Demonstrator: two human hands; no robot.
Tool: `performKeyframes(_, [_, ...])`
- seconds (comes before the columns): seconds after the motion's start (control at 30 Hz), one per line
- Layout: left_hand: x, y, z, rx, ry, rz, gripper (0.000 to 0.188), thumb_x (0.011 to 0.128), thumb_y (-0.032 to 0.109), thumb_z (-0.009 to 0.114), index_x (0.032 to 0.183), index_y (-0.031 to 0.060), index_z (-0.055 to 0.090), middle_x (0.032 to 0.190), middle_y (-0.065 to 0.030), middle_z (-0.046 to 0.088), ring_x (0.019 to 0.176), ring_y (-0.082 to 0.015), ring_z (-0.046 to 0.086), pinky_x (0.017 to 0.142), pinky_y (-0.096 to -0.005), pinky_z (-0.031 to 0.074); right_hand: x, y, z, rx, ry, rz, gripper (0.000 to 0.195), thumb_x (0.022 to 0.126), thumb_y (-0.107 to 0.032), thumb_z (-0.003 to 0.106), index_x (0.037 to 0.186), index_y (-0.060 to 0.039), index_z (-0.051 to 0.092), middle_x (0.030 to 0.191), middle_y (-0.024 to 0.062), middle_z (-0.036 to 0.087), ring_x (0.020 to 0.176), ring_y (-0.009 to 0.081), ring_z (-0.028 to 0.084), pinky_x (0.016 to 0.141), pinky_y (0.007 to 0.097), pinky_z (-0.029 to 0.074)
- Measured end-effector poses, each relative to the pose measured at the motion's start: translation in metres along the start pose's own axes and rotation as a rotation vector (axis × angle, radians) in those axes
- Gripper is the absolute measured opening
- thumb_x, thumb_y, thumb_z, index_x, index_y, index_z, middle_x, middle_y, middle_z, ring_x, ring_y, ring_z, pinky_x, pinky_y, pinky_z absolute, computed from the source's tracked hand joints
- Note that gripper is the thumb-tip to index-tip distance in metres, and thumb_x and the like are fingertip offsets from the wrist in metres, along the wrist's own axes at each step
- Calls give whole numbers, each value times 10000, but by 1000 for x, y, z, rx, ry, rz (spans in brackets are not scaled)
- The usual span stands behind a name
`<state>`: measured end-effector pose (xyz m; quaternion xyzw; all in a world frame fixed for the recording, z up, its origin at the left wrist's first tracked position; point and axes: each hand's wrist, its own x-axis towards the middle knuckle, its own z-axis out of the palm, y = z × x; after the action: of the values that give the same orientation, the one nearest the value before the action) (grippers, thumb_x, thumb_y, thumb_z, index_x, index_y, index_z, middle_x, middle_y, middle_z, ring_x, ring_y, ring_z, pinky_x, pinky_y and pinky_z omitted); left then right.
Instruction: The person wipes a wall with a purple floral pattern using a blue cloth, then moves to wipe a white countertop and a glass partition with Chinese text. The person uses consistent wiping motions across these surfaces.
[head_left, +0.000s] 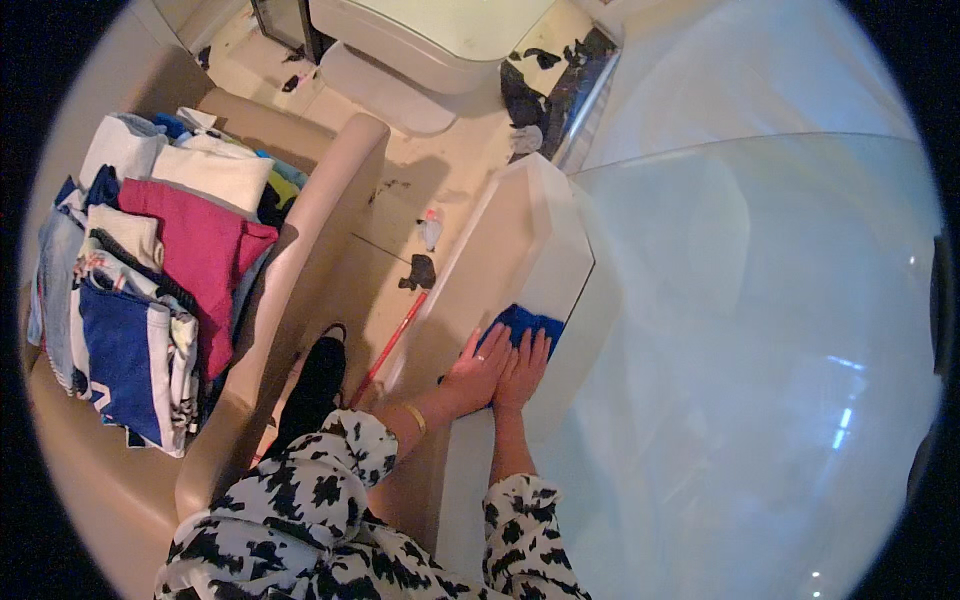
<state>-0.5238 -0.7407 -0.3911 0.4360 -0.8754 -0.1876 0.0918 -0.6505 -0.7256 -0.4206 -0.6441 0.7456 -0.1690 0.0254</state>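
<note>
A folded blue cloth (534, 321) lies on the narrow white ledge (559, 270) in front of me, and its far part shows beyond my fingertips. My left hand (478, 373), with a ring and a gold-coloured bangle at the wrist, is laid flat over it. Beside it and touching it, my right hand (523, 369) presses flat on the same cloth. Fingers of both hands are stretched out and not curled around the fabric. The hands hide the middle of the cloth.
Several folded garments, a pink one (180, 247) among them, are piled on a tan padded armchair (315, 202) at left. On the floor lie a red stick (394, 341), a small bottle (430, 231) and dark scraps (418, 271). A glossy pale surface (712, 360) spreads at right.
</note>
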Motion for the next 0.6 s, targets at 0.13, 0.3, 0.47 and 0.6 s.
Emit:
performKeyframes(0.13, [-20,4,13,-13,175,-15,461,898,250,454,1289,20,534,1392,-230,463,1355,-333,383,1120,-492,267,-23,-5,-1,-18,52,21,406,930,-215,502,1305,-63,539,1425,194,432,1320,424,382,1079,517,323])
performKeyframes(0.3, [-23,1,20,-155,364,-26,474,878,209,481,1276,-45,529,1400,-270,446,1331,-377,420,1099,-542,282,-15,-14,-7,49,51,30,432,901,-195,517,1314,-68,540,1419,192,438,1317,428,384,1079,521,315])
performKeyframes(0.47, [-14,-1,19,-115,230,5,498,883,186,460,1314,-61,487,1442,-293,374,1374,-400,343,1118,-556,232,-3,-14,-12,73,26,47,436,906,-228,505,1311,-73,551,1431,197,430,1331,416,371,1087,524,292])
performKeyframes(0.6, [9,-7,18,-146,236,-14,513,881,182,464,1320,-85,472,1447,-306,357,1384,-407,321,1122,-569,205,21,-12,-8,47,-9,60,433,905,-227,515,1304,-63,555,1420,196,443,1339,413,362,1089,520,289])
